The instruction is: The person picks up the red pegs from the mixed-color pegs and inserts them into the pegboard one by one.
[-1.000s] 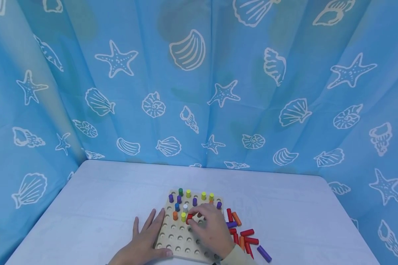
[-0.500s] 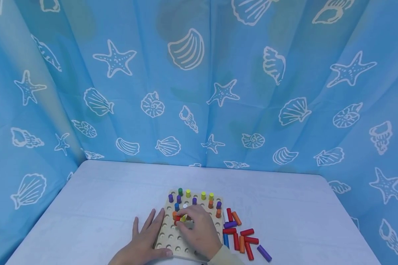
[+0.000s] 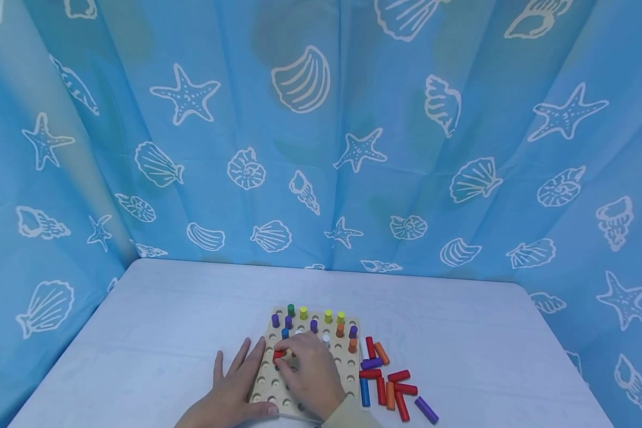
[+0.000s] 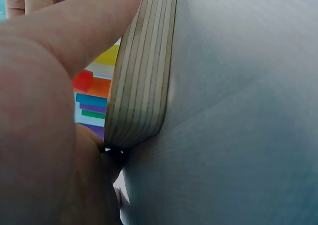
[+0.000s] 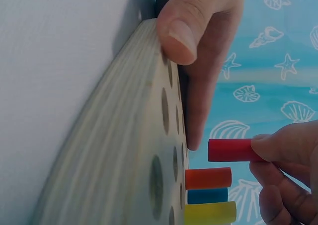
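Over the last second the right hand has been moving leftward across the board, bringing the red peg over the left columns, near the orange peg. Thumb and fingers are pinching the red peg by its outer end; its free end is hanging just above the board, apart from it, so seating it seems to be still pending. The left hand is gripping nothing: its straight, spread fingers are lying along the board's left edge, its thumb at the near corner, so room is tightening there. Bare holes are showing toward the near edge, and loose pegs are lying just past the right edge.
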Tool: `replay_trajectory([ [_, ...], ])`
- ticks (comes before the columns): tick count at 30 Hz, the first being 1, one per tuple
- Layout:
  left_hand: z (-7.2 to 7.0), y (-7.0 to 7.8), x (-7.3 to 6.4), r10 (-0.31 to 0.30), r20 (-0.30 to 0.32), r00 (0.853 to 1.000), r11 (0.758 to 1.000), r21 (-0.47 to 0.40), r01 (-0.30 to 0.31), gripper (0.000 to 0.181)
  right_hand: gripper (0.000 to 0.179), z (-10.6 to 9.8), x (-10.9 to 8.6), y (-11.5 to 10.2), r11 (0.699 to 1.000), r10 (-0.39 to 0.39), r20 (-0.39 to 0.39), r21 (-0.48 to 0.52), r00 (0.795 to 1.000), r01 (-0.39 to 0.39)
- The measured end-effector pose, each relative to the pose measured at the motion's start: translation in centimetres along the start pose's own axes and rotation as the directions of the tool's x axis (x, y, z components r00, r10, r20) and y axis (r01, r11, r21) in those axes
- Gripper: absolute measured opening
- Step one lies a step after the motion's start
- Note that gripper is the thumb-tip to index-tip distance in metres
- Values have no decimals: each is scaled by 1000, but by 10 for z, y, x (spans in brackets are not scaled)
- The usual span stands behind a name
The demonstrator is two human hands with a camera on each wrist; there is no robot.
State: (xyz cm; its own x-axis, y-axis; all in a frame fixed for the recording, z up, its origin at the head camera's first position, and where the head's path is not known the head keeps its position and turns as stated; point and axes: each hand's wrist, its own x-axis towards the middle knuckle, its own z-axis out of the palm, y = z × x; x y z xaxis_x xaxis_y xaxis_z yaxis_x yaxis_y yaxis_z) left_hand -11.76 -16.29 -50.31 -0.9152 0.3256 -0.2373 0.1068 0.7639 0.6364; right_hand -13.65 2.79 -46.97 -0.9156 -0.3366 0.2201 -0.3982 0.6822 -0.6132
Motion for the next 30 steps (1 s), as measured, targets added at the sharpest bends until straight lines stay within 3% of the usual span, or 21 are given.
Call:
replay_trajectory([
  [9,1,-4,3,13,-6,1000,1000,-14,-13,124,17,4,1,-5,999,-17,6,-27,1000,17],
  [30,-2,2,-1,23,5,1000,1000,-12,-23,121,18,7,5,-8,993,-36,68,-113,997,43],
])
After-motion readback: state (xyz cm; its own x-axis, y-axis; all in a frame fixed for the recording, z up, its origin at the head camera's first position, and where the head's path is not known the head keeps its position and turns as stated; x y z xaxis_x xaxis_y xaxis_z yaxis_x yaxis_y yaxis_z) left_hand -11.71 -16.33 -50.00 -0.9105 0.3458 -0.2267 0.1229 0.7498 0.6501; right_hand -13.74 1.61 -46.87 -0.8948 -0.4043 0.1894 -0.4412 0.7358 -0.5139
